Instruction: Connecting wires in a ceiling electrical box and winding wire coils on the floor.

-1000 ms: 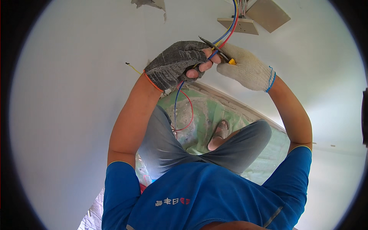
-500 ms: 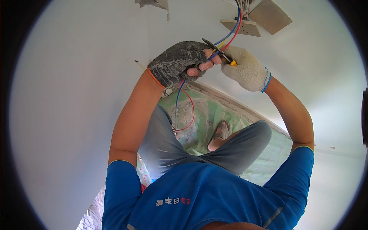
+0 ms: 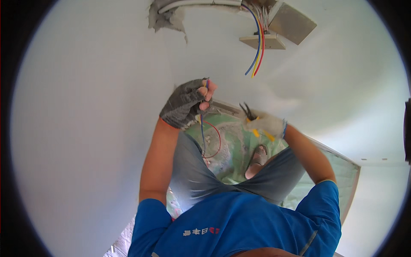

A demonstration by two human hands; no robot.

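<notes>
My left hand [image 3: 188, 100], in a dark grey glove with bare fingertips, is closed on a bundle of electrical wires [image 3: 202, 132]. Blue and red lengths hang below the fist, and a short bit of the bundle shows at the fingertips. Lower and to the right, my right hand [image 3: 267, 124] in a white knitted glove grips pliers [image 3: 248, 113] with dark jaws and yellow handles. The hand is blurred and the jaws look parted. Above both hands, blue, yellow and red wires [image 3: 260, 51] dangle from a wall opening, their ends free and apart from my hands.
A beige cover plate [image 3: 263, 42] and a square plate [image 3: 293, 23] hang at the wall opening. White conduit [image 3: 192, 3] runs through a broken-out patch of wall. Below, green sheeting [image 3: 233, 165] with debris covers the floor, beside my sandalled foot [image 3: 257, 160].
The wires, earlier running through the pliers into my left hand, are now parted into two lengths. Both hands have come down from the wall opening, and the pliers have moved away from the wires.
</notes>
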